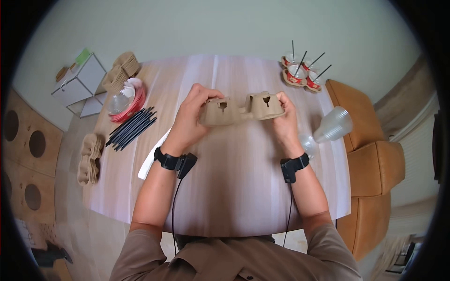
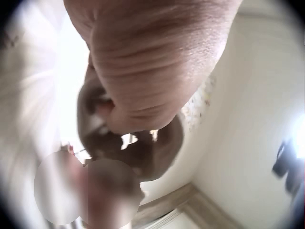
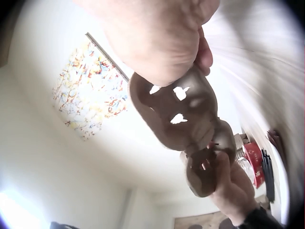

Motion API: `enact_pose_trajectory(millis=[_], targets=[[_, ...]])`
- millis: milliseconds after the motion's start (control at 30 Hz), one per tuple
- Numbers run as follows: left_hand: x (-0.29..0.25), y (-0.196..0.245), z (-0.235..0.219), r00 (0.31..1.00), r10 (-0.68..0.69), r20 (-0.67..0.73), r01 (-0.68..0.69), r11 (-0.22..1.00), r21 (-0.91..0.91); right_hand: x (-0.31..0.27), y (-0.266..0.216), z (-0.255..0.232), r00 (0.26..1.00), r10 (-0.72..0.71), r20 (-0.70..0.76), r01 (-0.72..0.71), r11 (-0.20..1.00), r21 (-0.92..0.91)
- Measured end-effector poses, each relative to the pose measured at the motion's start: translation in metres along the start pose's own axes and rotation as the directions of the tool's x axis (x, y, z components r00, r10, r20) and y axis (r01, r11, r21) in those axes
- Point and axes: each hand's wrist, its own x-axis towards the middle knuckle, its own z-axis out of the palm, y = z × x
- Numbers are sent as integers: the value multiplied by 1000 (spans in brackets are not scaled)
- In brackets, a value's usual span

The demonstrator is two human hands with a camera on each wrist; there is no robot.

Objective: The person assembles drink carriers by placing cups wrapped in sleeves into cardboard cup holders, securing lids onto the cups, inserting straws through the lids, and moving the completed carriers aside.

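A brown molded-pulp two-cup carrier (image 1: 222, 112) is raised over the table, its cutout side walls facing me. My left hand (image 1: 193, 110) grips its left end, and my right hand (image 1: 287, 119) grips the right end, thumb and fingers at the rim. Light comes through the cutouts in the carrier (image 3: 167, 107) in the right wrist view, where the left hand (image 3: 233, 188) shows at the far end. In the left wrist view the left hand (image 2: 152, 67) covers much of the carrier (image 2: 157, 155).
Black straws (image 1: 131, 129), a red-rimmed pack with clear lids (image 1: 126, 100) and stacked carriers (image 1: 89, 159) lie at left. More carriers (image 1: 119, 72) stand behind. Filled carriers with red cups and straws (image 1: 300, 72) are back right; nested clear cups (image 1: 335, 124) lie near an orange chair (image 1: 370, 168).
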Motion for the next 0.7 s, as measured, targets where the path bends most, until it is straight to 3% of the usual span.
enact_pose_trajectory(millis=[67,167,200,400,500,567,633,700], targets=[[-1,7,8,980,173,-99,-152,969,194,-1,-5,2,999,6,-52,-3,999,47],[0,8,16,946,278,-167,-225,933,282,0,-9,4,996,-34,-88,44,993,107],[0,7,17,946,279,-167,-225,933,282,0,-10,6,990,-87,-111,101,986,131],[0,4,20,918,342,-201,-267,908,324,1,-17,4,990,-77,-119,100,975,197],[-1,0,23,894,392,-219,-311,893,326,2,-16,2,989,-93,-118,110,983,148],[-5,4,22,930,318,-185,-254,918,304,2,-15,0,988,-107,-115,122,983,137],[-6,14,24,921,348,-175,-278,903,328,2,-16,-1,986,-120,-113,134,983,126],[-7,16,26,912,376,-163,-303,887,349,1,-19,-3,992,-58,-109,70,992,106]])
